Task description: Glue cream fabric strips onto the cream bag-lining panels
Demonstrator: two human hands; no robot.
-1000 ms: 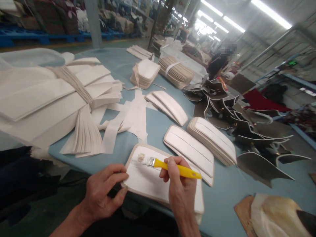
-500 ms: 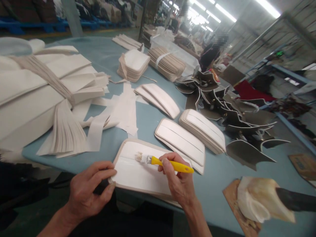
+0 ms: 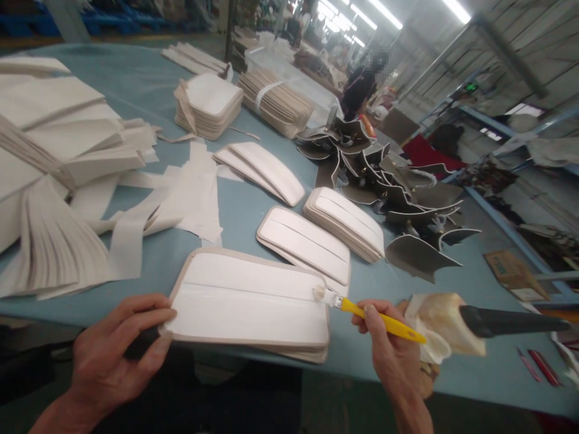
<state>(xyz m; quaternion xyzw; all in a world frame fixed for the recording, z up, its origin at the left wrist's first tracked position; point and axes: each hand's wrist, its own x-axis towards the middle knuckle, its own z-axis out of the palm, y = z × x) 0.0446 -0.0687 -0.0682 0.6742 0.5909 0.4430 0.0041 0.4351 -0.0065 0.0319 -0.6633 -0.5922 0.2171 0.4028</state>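
Observation:
A white panel with beige edges (image 3: 248,307) tops a small stack at the table's front edge. My left hand (image 3: 117,343) pinches the panel's left end between thumb and fingers. The yellow-handled brush (image 3: 384,322) is in my right hand (image 3: 393,349), its bristles on the panel's right end, near the upper corner. Just behind lie two smaller groups of white panels (image 3: 303,244) (image 3: 346,220). To the right of my right hand, a glue-stained container (image 3: 436,319) holds a black handle (image 3: 511,320).
Cream strips and sheets (image 3: 67,132) cover the left of the blue table (image 3: 239,217). Bundled panels (image 3: 275,102) stand at the back, dark curved pieces (image 3: 398,187) at the right. A cardboard box (image 3: 515,274) sits far right; a person (image 3: 359,87) is beyond.
My right hand has carried the brush rightward along the panel, from its left part to its right end. My left hand still grips the left end. The view has shifted to the right.

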